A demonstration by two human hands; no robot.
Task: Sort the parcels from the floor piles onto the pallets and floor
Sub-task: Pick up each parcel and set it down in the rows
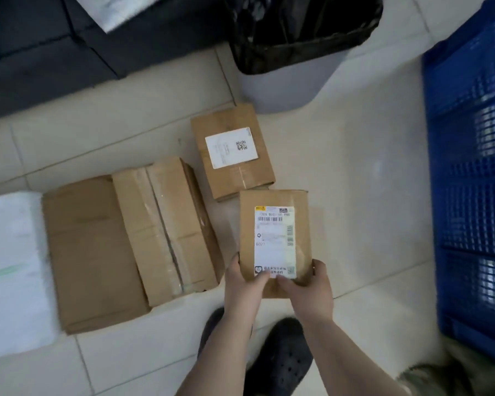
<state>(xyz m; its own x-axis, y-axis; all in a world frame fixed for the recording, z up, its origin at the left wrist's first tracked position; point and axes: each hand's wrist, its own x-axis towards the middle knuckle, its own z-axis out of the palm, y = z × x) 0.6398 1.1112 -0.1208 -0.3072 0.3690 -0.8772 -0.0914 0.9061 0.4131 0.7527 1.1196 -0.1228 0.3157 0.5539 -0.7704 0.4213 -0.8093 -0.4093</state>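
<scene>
A small brown cardboard parcel with a white shipping label is held at its near end by both hands. My left hand grips its left corner, thumb on the label's bottom edge. My right hand grips the right corner the same way. Just beyond it a second small labelled box lies flat on the tiled floor. To the left lie a taped brown box and a larger flat brown carton side by side. A white soft parcel lies at the far left.
A blue plastic pallet stands along the right edge. A grey bin with a black liner stands at the top centre. A dark pallet carrying a white bag fills the top left. My black shoes are below the hands.
</scene>
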